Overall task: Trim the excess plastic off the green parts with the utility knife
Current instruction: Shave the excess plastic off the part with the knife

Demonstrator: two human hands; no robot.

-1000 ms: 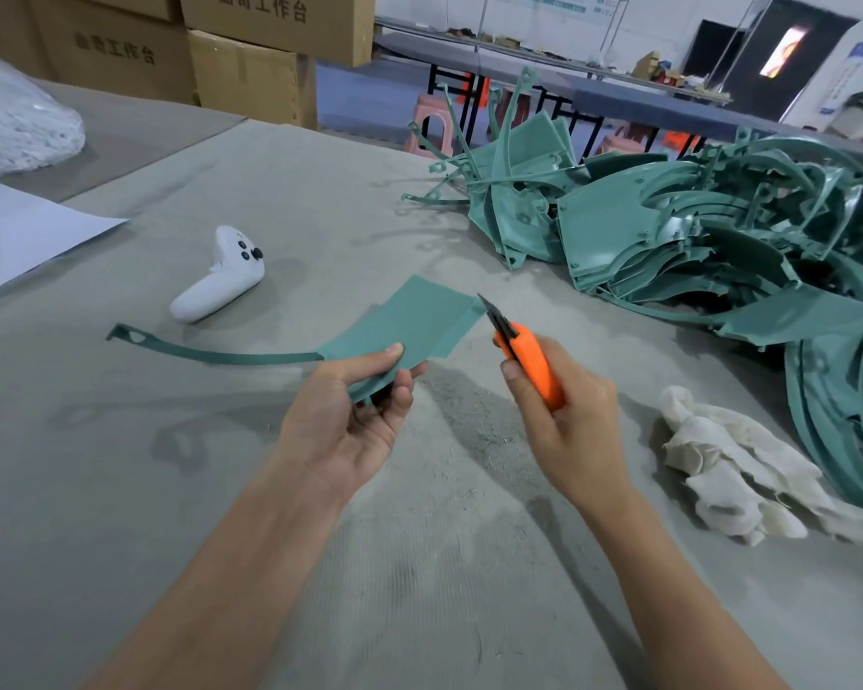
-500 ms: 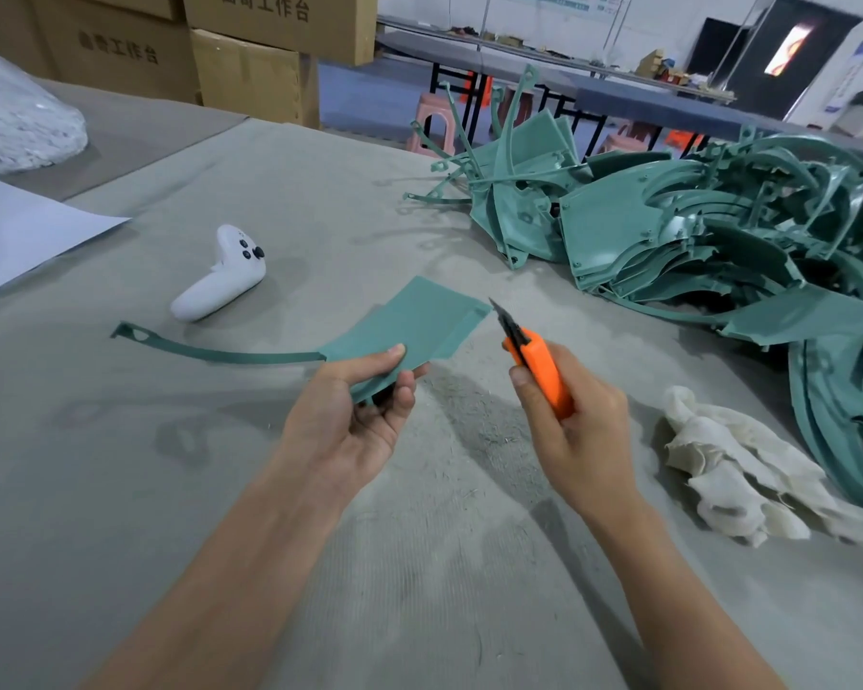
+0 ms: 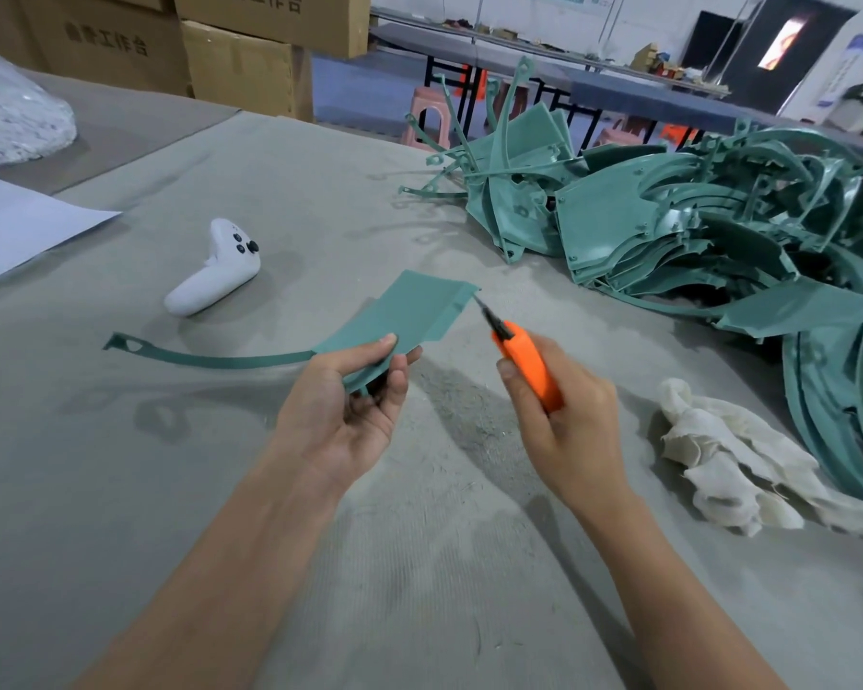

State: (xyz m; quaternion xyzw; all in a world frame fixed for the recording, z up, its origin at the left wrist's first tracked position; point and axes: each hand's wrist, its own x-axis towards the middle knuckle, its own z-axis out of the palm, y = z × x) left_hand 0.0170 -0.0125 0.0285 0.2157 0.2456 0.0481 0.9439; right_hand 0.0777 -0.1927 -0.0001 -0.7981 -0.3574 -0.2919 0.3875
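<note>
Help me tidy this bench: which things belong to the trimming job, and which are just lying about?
Job: green part in the left hand; utility knife in the right hand; pile of green parts.
Lying about: white controller; sheet of paper; white cloth; cardboard boxes.

Flat teal-green plastic panel [image 3: 409, 316] with a thin curved strap trailing left, gripped at its near edge by the left hand [image 3: 350, 405], orange-handled utility knife [image 3: 529, 363] held in the right hand [image 3: 569, 430], blade tip pointed just beside the panel's far right corner, heap of similar green moulded parts [image 3: 668, 231] lay beyond.
</note>
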